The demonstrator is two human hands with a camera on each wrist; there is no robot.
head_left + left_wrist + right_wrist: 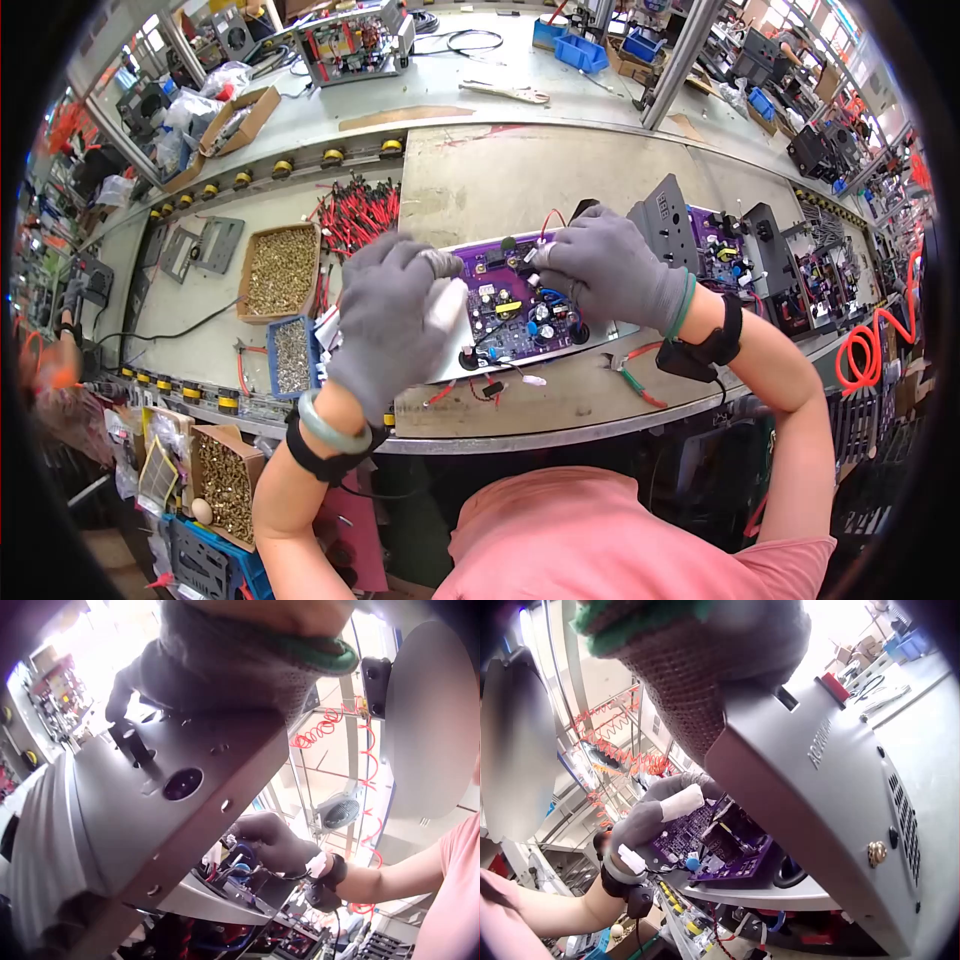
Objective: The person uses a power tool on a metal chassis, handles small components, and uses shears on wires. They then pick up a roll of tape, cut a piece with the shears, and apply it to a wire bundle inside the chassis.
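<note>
A purple circuit board [505, 315], crowded with components and wires, lies between both gloved hands on a pale metal chassis. My left hand [390, 310], with white tape on its thumb, curls its fingers at the board's upper left edge. Opposite it, my right hand [615, 265] bends its fingers and thumb at the upper right edge, close to a red wire [551, 218]. A grey metal panel with a round hole [202, 780] stands under my left hand in the left wrist view. Below my right hand in the right wrist view is a lettered grey panel [810, 772].
Red-handled pliers [640, 380] lie near the front edge, right of the board. To the left are a carton of brass-coloured hardware [283, 270], a blue bin of small parts [291, 355] and a heap of red wires [360, 212]. Further panelled units [770, 255] stand at the right.
</note>
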